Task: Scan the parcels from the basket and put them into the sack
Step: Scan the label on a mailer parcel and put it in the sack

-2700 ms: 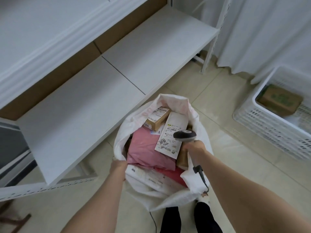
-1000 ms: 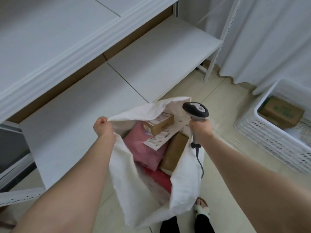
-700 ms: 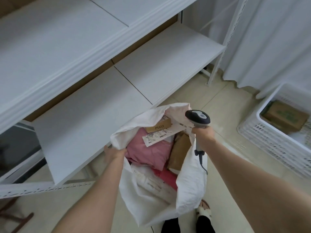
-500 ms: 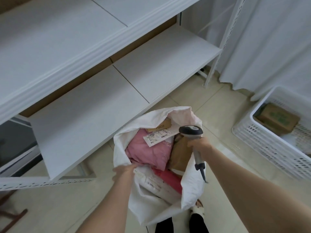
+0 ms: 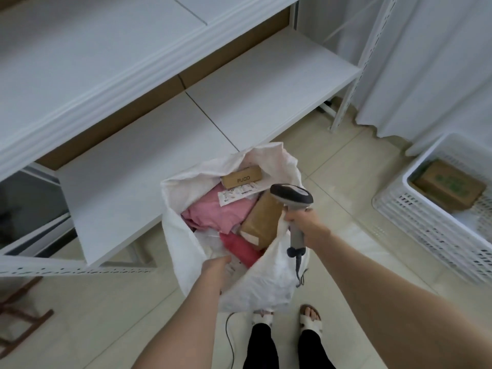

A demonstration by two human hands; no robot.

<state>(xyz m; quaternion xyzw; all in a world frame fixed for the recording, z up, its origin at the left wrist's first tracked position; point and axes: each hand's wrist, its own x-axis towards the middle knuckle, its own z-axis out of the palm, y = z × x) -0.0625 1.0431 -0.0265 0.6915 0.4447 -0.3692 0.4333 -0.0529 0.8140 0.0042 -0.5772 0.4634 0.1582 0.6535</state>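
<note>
Looking down on a white sack standing open on a tiled floor, close against the front edge of a low white shelf. The shelf's edge runs just beside the sack's far-left side; an upper shelf board overhangs farther left. To the right of the sack lies a bare strip of floor, bounded by the shelf's corner post, a white curtain and a white slatted basket. The basket sits well apart from the sack and holds a brown box with green print.

The left hand is at the sack's near rim, its fingers curled over the cloth and mostly hidden. The right hand grips the handle of a grey scanner at the sack's right rim, the scanner's head over the mouth. A cable hangs from the handle. The two hands are apart, with the sack's mouth between them.

Inside the sack, between and beyond the hands, lie a pink parcel, a red parcel, a brown paper parcel tilted against the right wall, and a small brown box marked PUCO at the far side. Two sandalled feet stand just behind the sack's base.
</note>
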